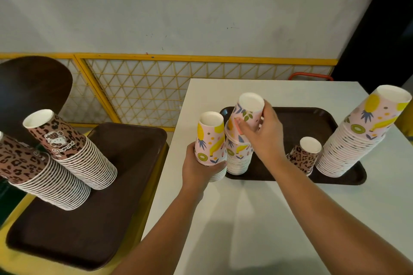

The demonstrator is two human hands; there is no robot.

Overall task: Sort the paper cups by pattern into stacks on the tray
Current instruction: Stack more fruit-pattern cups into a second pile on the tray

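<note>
My left hand (199,169) grips a short stack of upside-down fruit-pattern cups (210,140) just off the left edge of the brown tray (344,177) on the white table. My right hand (263,134) holds a tilted fruit-pattern cup (247,110) on top of a second fruit stack (238,156) at the tray's left end. A small leopard-pattern stack (305,154) stands mid-tray. A tall fruit-pattern stack (355,138) leans at the tray's right end.
Another brown tray (125,176) on a yellow surface to the left carries two tall leaning leopard-pattern stacks (73,152) (33,172). A dark chair back (29,87) rises behind them. A yellow lattice fence (138,87) runs along the wall. The near white table (257,230) lies bare.
</note>
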